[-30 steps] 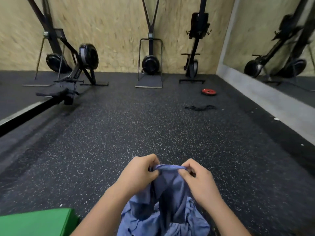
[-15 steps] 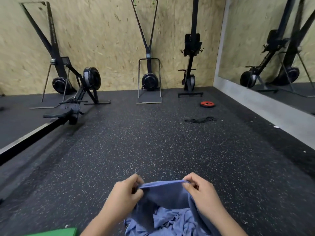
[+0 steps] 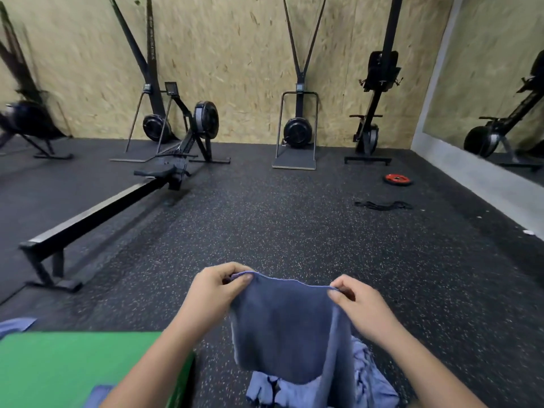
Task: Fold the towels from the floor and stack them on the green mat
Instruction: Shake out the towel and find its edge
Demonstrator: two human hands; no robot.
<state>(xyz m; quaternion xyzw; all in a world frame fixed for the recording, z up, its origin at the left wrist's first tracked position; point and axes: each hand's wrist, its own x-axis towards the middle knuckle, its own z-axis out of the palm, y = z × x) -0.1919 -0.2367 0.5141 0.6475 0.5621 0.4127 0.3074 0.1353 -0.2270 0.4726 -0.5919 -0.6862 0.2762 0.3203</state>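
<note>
Nearest, at the lower edge, a heap of crumpled blue towels (image 3: 372,378) lies on the speckled black floor (image 3: 294,231). To the left of the heap is the green mat (image 3: 73,363). On the mat's near part a blue cloth (image 3: 98,396) shows, cut by the frame edge, and I cannot tell if it is folded. Another blue piece (image 3: 16,324) lies on the floor just past the far left corner of the mat.

Above the heap, both hands hold up one blue towel (image 3: 285,328) by its upper edge. The left hand (image 3: 219,290) pinches the left corner between thumb and curled fingers, and the right hand (image 3: 357,307) pinches the right corner in the same way. The towel hangs flat between them, in front of the heap.

Half a second ago the hands were closer together; now they are wider apart and the upper edge is stretched almost straight. One second ago they nearly touched, with the cloth bunched between them.

Farther away, a long rowing machine (image 3: 117,207) stands at the left. At the right, a black band (image 3: 382,205) and a red weight plate (image 3: 397,179) lie on the floor. More machines stand along the chipboard wall (image 3: 235,54).
</note>
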